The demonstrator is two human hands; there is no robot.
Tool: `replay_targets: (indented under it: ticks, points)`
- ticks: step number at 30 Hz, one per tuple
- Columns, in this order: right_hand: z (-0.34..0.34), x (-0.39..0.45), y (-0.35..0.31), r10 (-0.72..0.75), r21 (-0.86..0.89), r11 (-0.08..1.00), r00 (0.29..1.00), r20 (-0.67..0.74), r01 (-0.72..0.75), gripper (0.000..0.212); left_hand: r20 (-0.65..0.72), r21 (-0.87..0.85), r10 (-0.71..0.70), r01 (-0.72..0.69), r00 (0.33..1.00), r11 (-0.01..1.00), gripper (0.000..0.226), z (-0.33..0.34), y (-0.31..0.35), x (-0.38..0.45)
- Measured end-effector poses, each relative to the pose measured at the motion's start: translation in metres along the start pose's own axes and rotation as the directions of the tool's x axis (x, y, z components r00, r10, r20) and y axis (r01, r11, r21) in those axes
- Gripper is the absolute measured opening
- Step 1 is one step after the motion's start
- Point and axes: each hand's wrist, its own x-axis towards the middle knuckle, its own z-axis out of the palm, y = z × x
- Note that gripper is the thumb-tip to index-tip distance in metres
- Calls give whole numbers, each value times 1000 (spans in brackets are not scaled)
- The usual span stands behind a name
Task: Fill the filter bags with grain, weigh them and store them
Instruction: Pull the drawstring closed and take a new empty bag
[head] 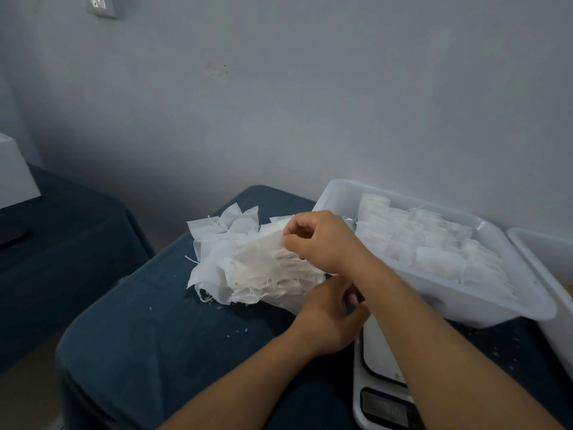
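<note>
On the dark blue cloth-covered table (148,330), the right hand (322,240) pinches the top edge of a loose pile of empty white filter bags (248,268), fingers curled together; the left hand (328,318), fingers bent, grips the pile's near end beside the white scale (381,395). Filled bags sit in the translucent plastic tray (465,305)

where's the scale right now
In the head view the scale sits at the bottom right on the blue cloth, under the right forearm, just in front of the white tray.
</note>
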Motion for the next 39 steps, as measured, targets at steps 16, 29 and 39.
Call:
replay_targets:
  ticks: [16, 29, 39]
  points:
    - [-38, -37, -1, 274, 588, 796, 952, -135, -145, 27, 22, -285, -48, 52, 999, 957, 12, -18, 25, -14]
    - [-91, -149, 84, 566, 648, 684, 804, -183, -334, 22, 403, -754, -145, 417, 904, 507, 45, -12, 65, -5]
    - [-97, -195, 112, -142, -267, 964, 853, -503, 3, 26, 257, -678, -284, 381, 924, 628, 24, 21, 79, 8]
